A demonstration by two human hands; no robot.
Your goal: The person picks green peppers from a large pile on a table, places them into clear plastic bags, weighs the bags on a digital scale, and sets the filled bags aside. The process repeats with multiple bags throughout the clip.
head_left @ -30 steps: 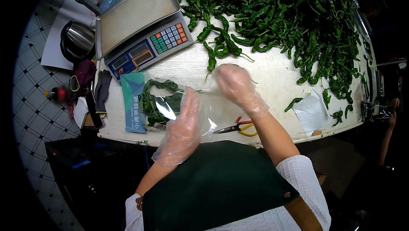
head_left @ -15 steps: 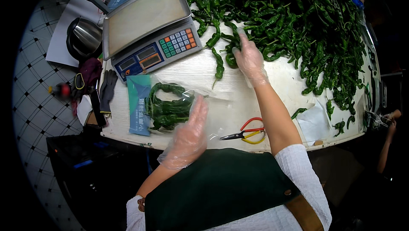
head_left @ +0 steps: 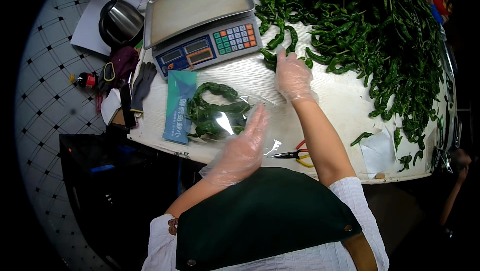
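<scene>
A clear plastic bag with a blue-green printed end (head_left: 177, 113) lies on the table, several long green peppers (head_left: 215, 106) inside it. At the bag's right end is my left hand (head_left: 240, 148) in a clear plastic glove, its fingers straight and together along the film, the bag's edge in its hold; the thumb is hidden. My right hand (head_left: 295, 77), gloved too, is curled over a few green peppers (head_left: 270, 59) between the scale and the pile. Fingertips and part of those peppers are hidden under it. A large heap of green peppers (head_left: 365, 26) covers the far right.
A digital scale (head_left: 205, 26) stands at the far left, with a steel kettle (head_left: 122, 21) beyond its left side. Grey gloves (head_left: 143, 87) hang by the left table edge. Snips (head_left: 295, 156) lie near the front edge. White paper (head_left: 377, 151) lies front right.
My right hand has drawn back toward me, its extended finger now curled over peppers. My left hand stays at the bag. The whole view has shifted, moving the scale and bag rightward in it.
</scene>
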